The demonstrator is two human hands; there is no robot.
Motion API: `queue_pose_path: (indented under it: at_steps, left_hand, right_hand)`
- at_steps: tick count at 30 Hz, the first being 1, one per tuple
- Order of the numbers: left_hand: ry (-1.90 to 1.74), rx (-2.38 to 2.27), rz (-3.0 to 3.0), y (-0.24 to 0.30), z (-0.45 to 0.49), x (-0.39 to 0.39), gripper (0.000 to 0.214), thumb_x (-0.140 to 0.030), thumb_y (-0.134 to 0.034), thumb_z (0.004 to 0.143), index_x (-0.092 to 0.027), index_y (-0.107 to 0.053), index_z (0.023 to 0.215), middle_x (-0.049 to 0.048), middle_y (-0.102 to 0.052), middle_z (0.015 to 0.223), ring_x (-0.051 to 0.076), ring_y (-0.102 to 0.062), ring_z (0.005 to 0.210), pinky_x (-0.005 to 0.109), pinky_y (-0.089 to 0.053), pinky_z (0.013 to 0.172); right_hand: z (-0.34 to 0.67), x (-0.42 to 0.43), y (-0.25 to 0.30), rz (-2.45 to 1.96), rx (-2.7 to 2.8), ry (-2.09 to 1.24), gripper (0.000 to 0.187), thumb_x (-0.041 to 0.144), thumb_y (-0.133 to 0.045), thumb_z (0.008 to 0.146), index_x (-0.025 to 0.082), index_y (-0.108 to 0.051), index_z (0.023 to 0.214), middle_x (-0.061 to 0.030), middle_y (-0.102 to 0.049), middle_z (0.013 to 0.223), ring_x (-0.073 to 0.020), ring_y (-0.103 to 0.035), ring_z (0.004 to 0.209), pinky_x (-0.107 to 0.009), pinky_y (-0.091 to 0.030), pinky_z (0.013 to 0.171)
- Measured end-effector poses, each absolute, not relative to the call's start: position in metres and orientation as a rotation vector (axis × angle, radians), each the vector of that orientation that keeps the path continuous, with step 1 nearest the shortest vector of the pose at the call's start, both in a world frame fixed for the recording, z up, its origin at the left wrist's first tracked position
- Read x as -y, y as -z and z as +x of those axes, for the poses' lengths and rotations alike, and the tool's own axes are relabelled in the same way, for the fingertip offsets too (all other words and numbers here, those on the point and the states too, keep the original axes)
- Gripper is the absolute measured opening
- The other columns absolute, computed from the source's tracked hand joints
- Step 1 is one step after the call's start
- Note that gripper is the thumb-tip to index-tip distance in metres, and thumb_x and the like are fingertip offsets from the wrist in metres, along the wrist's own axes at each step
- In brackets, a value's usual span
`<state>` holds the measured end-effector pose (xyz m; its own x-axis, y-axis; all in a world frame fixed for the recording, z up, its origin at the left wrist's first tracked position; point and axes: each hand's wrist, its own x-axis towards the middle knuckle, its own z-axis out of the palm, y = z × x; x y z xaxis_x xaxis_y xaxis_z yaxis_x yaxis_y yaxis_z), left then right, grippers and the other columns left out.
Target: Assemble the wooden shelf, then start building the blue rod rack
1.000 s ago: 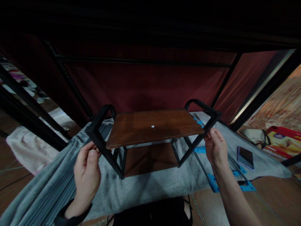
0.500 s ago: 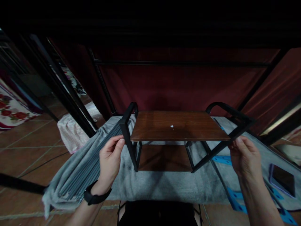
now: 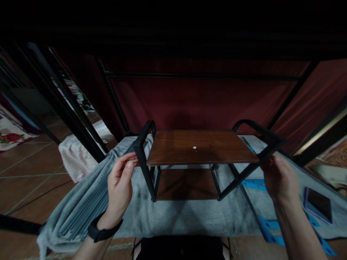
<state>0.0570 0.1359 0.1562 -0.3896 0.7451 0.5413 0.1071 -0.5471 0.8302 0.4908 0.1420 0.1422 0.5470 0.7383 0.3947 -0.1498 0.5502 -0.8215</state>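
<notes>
A small two-tier shelf with brown wood-grain boards (image 3: 200, 144) and a black metal frame (image 3: 141, 144) stands in front of me, a small white mark on its upper board. My left hand (image 3: 120, 186), with a black band on the wrist, is beside the left frame leg. Its thumb is apart from the fingers, whose tips reach the outer side of the leg. My right hand (image 3: 282, 178) is at the right frame side, level with the upper board; its fingers are loosely bent, in shadow, and partly hidden by the bar. The lower board (image 3: 187, 184) lies near the cloth.
Grey cloth (image 3: 189, 220) covers the low surface. Several thin grey rods (image 3: 86, 206) lie at the left. Blue flat pieces (image 3: 271, 231) and a phone (image 3: 317, 204) lie at the right. Black posts (image 3: 73, 119) and a dark red curtain (image 3: 200, 101) stand around.
The view has shifted slightly, so the shelf appears a little further left and lower. My left thumb has moved away from the frame leg and the fingers have opened more.
</notes>
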Motion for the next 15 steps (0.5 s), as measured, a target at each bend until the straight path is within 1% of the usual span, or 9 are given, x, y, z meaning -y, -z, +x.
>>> queue_pose_path:
  at_steps: [2, 4, 6, 9, 11, 13, 15]
  left_hand:
    - [-2.019, -1.052, 1.358, -0.163, 0.058, -0.136, 0.028, -0.036, -0.062, 0.088, -0.025, -0.067, 0.112, 0.0043, -0.068, 0.110, 0.018, -0.064, 0.096, 0.033, -0.053, 0.089]
    - [-2.054, -0.978, 1.335, -0.169, 0.058, -0.138, 0.029, -0.034, -0.064, 0.087, -0.026, -0.067, 0.115, 0.0036, -0.066, 0.114, 0.017, -0.063, 0.099, 0.030, -0.052, 0.090]
    - [-2.071, -0.959, 1.308, -0.173, 0.055, -0.145, 0.031, -0.033, -0.064, 0.088, -0.024, -0.066, 0.117, 0.0038, -0.066, 0.115, 0.017, -0.062, 0.101, 0.028, -0.052, 0.088]
    - [-2.022, -1.029, 1.274, -0.175, 0.047, -0.169, 0.034, -0.035, -0.061, 0.090, -0.020, -0.064, 0.120, 0.0055, -0.067, 0.113, 0.019, -0.063, 0.103, 0.027, -0.054, 0.085]
    - [-1.960, -1.042, 1.284, -0.176, 0.041, -0.191, 0.040, -0.033, -0.067, 0.085, -0.018, -0.062, 0.123, 0.0066, -0.067, 0.117, 0.021, -0.063, 0.106, 0.028, -0.055, 0.084]
    - [-1.895, -1.012, 1.293, -0.178, 0.037, -0.212, 0.049, -0.029, -0.075, 0.078, -0.017, -0.061, 0.123, 0.0075, -0.065, 0.123, 0.022, -0.062, 0.110, 0.028, -0.056, 0.086]
    - [-1.801, -1.024, 1.367, -0.180, 0.037, -0.230, 0.052, -0.027, -0.077, 0.075, -0.014, -0.061, 0.123, 0.0097, -0.066, 0.123, 0.024, -0.063, 0.109, 0.030, -0.057, 0.087]
  right_hand:
    - [0.494, -0.151, -0.146, -0.846, 0.826, -0.588, 0.022, 0.041, -0.074, 0.074, 0.023, -0.073, 0.084, -0.0016, -0.069, 0.087, -0.0166, -0.062, 0.077, -0.031, -0.051, 0.071]
    - [0.498, -0.164, -0.151, -0.872, 0.826, -0.591, 0.024, 0.042, -0.076, 0.072, 0.022, -0.072, 0.084, -0.0019, -0.070, 0.087, -0.0160, -0.063, 0.075, -0.031, -0.052, 0.070]
    - [0.502, -0.181, -0.155, -0.905, 0.837, -0.617, 0.028, 0.043, -0.078, 0.070, 0.021, -0.072, 0.087, -0.0021, -0.070, 0.086, -0.0143, -0.062, 0.070, -0.029, -0.051, 0.066]
    - [0.503, -0.208, -0.161, -0.952, 0.884, -0.662, 0.033, 0.045, -0.080, 0.070, 0.021, -0.073, 0.091, -0.0030, -0.071, 0.088, -0.0136, -0.062, 0.069, -0.028, -0.050, 0.063]
    - [0.500, -0.224, -0.164, -0.965, 0.907, -0.706, 0.035, 0.046, -0.080, 0.069, 0.022, -0.072, 0.092, -0.0024, -0.071, 0.085, -0.0139, -0.062, 0.069, -0.028, -0.050, 0.063]
    - [0.495, -0.237, -0.168, -0.981, 0.918, -0.733, 0.034, 0.047, -0.080, 0.067, 0.023, -0.071, 0.089, -0.0014, -0.071, 0.081, -0.0148, -0.062, 0.069, -0.029, -0.050, 0.064]
    - [0.490, -0.245, -0.172, -1.011, 0.938, -0.733, 0.032, 0.048, -0.081, 0.066, 0.023, -0.069, 0.084, -0.0005, -0.069, 0.077, -0.0160, -0.062, 0.069, -0.030, -0.050, 0.064]
